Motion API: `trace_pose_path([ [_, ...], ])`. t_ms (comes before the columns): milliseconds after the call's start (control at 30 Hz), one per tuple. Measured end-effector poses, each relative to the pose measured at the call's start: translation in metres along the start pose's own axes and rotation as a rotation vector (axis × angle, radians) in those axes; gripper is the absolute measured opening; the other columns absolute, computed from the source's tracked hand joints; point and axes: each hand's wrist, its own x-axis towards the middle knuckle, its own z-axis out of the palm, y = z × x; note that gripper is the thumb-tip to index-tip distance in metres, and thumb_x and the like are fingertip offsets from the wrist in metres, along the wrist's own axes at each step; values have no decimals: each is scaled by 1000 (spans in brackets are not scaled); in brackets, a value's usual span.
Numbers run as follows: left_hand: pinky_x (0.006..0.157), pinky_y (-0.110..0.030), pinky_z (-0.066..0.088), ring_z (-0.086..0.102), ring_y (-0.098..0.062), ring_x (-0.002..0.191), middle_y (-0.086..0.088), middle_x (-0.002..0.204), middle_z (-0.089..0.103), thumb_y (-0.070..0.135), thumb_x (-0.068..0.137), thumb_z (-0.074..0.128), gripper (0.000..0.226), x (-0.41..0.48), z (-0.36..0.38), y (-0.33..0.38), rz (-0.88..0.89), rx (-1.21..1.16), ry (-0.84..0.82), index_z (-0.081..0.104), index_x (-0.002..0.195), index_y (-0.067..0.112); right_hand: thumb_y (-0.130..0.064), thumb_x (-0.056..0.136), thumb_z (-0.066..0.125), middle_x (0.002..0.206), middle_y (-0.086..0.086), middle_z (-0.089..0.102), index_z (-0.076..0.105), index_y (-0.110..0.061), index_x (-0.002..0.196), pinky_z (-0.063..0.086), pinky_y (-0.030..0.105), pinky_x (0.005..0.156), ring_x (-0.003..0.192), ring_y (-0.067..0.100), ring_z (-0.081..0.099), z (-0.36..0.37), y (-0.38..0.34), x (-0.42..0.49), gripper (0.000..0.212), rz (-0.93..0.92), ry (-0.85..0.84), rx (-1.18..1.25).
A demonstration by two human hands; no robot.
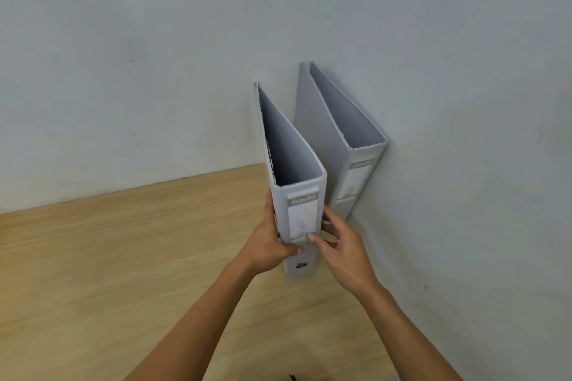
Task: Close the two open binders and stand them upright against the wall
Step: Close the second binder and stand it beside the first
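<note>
Grey-white board covers two lever-arch binders, both closed and both standing upright on the light wood-grain table point(123, 257). The far binder point(356, 170) stands against the pale wall point(464, 71), with its labelled spine facing the camera and its right cover along the wall surface. No hand touches it.

The near binder point(305, 213) stands just to the left of the far binder and closer to the camera, with its spine label also facing the viewer. Whether the two binders touch cannot be determined. A finger hole is visible low on its spine.

The left hand point(272, 246) is clamped on the left side of the near binder: the fingers wrap around the left cover and the thumb lies across the lower spine. The right hand point(340, 244) is at the right edge of the same spine with its fingers spread apart. The thumb tip rests on the spine below the label, and the fingertips point(326, 221) meet the right cover. Both forearms are bare and extend from the lower edge of the view.
</note>
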Motion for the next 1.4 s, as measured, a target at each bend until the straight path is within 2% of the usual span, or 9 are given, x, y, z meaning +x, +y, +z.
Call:
trace_pose_path([
  [100,75,-11,53,59,-19,120,13,118,56,-1,74,80,113,12,10,-1,-58,95,-6,6,159,9,-12,90,71,127,-15,70,58,-30,141,56,23,97,115,-2,65,-8,13,4,55,38,34,-11],
  [200,97,-36,53,58,-29,127,-8,136,59,5,75,79,127,28,12,3,-82,160,-36,-15,159,19,-13,89,72,121,-13,73,61,-26,139,54,12,88,110,-1,68,-13,18,12,52,56,73,-30],
  [300,103,-49,50,58,-32,127,-14,140,58,7,75,77,134,44,10,10,-94,208,-46,-29,155,25,-17,89,74,117,-12,74,62,-23,136,57,19,90,106,0,69,-17,19,22,50,72,114,-59],
  [467,102,-42,49,54,-33,132,-14,144,53,2,80,75,131,65,12,18,-127,215,-32,-32,153,22,-26,83,78,104,-10,75,67,-24,114,60,33,87,96,6,71,-26,21,47,33,116,177,-157],
  [567,105,-46,48,52,-33,133,-13,145,52,1,79,74,130,74,14,21,-146,190,-3,-28,155,24,-35,81,78,87,-11,74,65,-26,92,61,37,76,82,8,71,-28,24,58,19,163,241,-211],
  [667,106,-49,48,50,-33,135,-12,146,51,2,77,75,129,84,13,24,-155,182,0,-24,157,26,-40,84,75,82,-10,72,65,-25,82,59,37,70,78,10,70,-27,23,64,18,187,270,-270],
  [1000,106,-49,48,49,-33,136,-12,146,50,3,76,78,130,93,9,19,-158,181,-11,-21,157,27,-42,86,74,78,-9,71,68,-22,80,54,26,62,73,8,68,-20,27,66,22,197,304,-267],
  [1300,104,-42,50,52,-31,135,-9,153,47,7,80,76,115,77,11,10,-152,169,21,-3,162,22,-41,89,71,82,-10,70,68,-22,86,54,26,63,74,6,66,-17,22,63,19,195,300,-277],
  [1400,82,-25,57,66,-26,120,-5,161,38,10,86,73,107,67,4,11,-113,148,24,0,162,29,-42,89,69,83,-10,70,68,-23,86,57,30,65,75,9,67,-15,22,59,18,198,299,-271],
])
